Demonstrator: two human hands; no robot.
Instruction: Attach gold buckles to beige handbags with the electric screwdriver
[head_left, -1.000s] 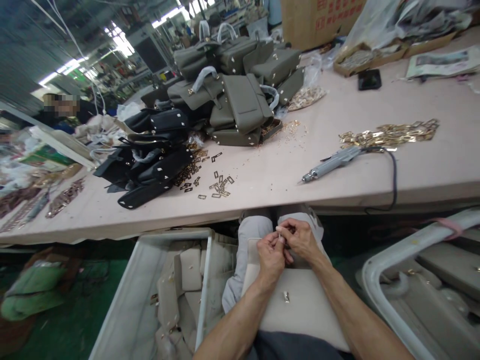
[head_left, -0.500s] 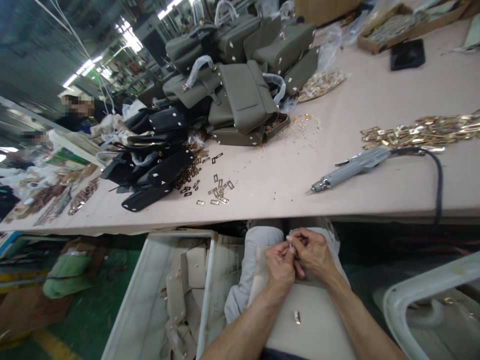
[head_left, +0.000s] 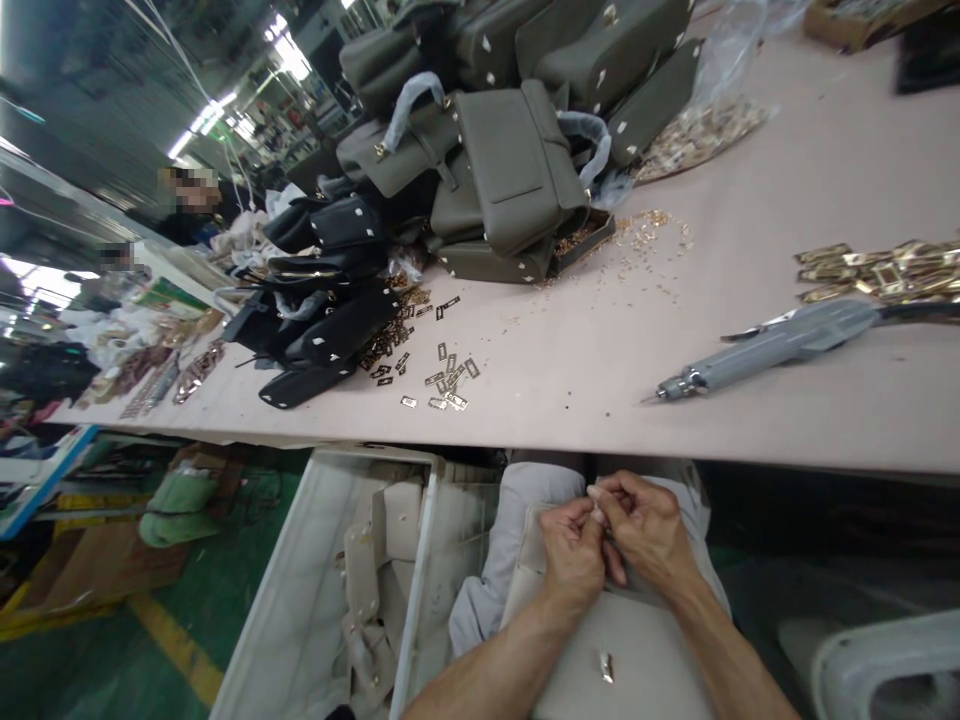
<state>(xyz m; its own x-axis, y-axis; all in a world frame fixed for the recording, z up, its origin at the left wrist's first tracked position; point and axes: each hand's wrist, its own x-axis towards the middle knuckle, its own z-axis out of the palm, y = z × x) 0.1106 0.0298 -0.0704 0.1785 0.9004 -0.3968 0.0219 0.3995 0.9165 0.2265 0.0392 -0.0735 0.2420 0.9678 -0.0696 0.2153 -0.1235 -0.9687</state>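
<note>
On my lap lies a light beige bag (head_left: 660, 655) with a small shiny metal clasp (head_left: 606, 667) on its face. Over its far edge my left hand (head_left: 571, 548) and my right hand (head_left: 641, 525) meet, thumbs and fingertips pinched together. Whatever sits between the fingertips is too small and too covered to name. Beyond them on the table rests a grey electric screwdriver (head_left: 765, 350), its tip pointing left. Several small metal plates (head_left: 450, 378) are scattered on the table left of my hands.
Olive bags (head_left: 510, 170) and black bags (head_left: 330, 330) are piled at the back left of the table (head_left: 555, 400). Gold metal parts (head_left: 885, 270) lie at the right. A white bin (head_left: 420, 600) with beige bags stands left of my legs. A person (head_left: 191, 205) is farther off.
The camera view has shifted, so the table things sit farther out and larger at the right. My hands stay pinched together over the bag, with little change in pose.
</note>
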